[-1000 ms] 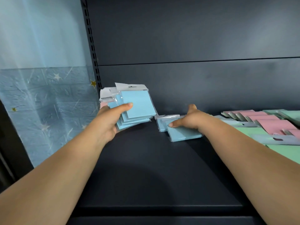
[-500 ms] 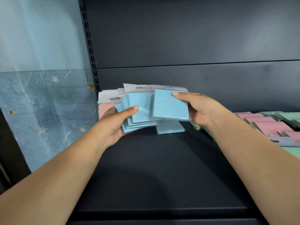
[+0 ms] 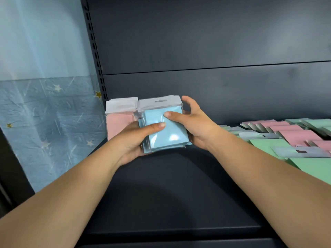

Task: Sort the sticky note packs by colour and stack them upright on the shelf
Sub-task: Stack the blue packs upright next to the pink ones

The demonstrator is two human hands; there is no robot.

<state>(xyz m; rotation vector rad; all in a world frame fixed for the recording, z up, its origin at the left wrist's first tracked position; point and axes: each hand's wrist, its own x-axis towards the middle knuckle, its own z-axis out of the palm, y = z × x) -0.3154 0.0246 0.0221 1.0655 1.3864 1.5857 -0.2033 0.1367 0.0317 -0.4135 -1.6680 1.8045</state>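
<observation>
Both hands clamp one bundle of square light-blue sticky note packs in clear plastic sleeves [image 3: 165, 130] from opposite sides. The left hand [image 3: 133, 138] cups the 9 o'clock edge with its thumb laid across the front pack; the right hand [image 3: 192, 126] cups the 3 o'clock edge, thumb also on the front face, fingers spread behind. The bundle stands nearly upright near the back-left corner of the dark blue-grey metal shelf [image 3: 170, 194], its lower edge at or just above the shelf floor; which, I cannot tell.

At 9 o'clock from the bundle, just beside it, a row of pink sticky note packs with white header cards [image 3: 118, 120] already stands upright against the slotted shelf post. Off at 3 o'clock, well apart, loose pink and green packs [image 3: 290, 135] lie flat and overlapping.

These packs look light and fairly stiff as pads, but the glossy film shows glare and is probably slippery, so packs could slide against each other and fan out. Squeezing the two side edges, with thumbs pinning the front, seems the sound hold; the thin white header tabs would likely bend if gripped.

How many blue packs are in the bundle is unclear, since only the front one shows fully. Right-hand fingertips behind it are hidden, and the flat pile runs off the 3 o'clock edge.
</observation>
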